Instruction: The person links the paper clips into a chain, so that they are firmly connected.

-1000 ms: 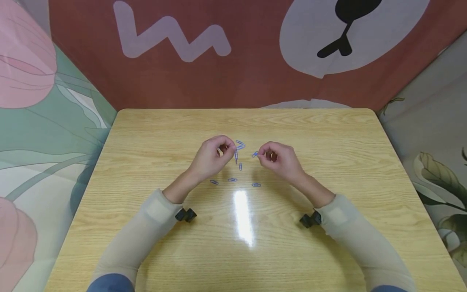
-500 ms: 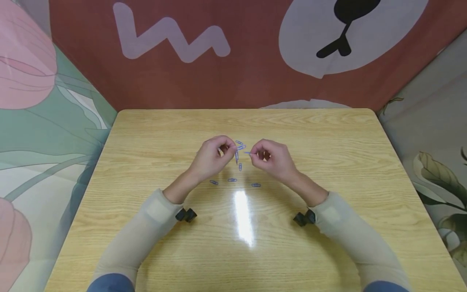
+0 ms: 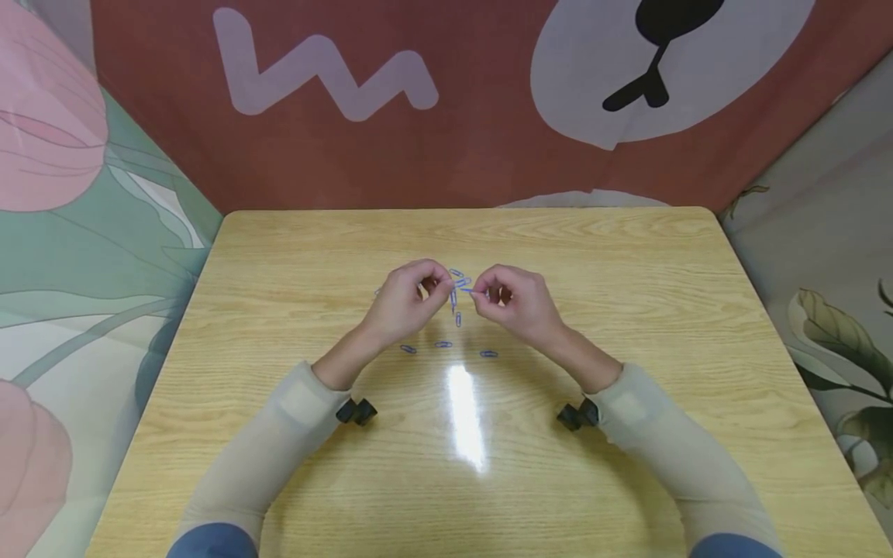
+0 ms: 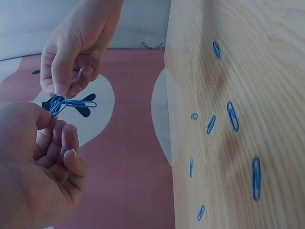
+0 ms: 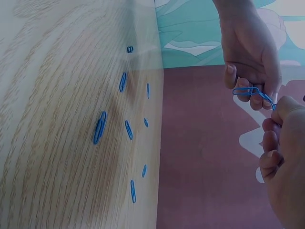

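Joining clip to clip, apparently mid-step.
Nearest you, loose paperclips (image 3: pixel 488 354) lie on the table (image 3: pixel 391 480); beyond them your right hand (image 3: pixel 519 306) pinches a single clip (image 3: pixel 466 291), and your left hand (image 3: pixel 407 298) pinches a short chain of clips (image 5: pixel 258 90), dangling in the air. Whether the two touch, cannot tell. Next move seems to call for steady alignment, then threading. Farther off: more clips (image 3: pixel 456 273), patterned backdrop (image 3: pixel 349 163).
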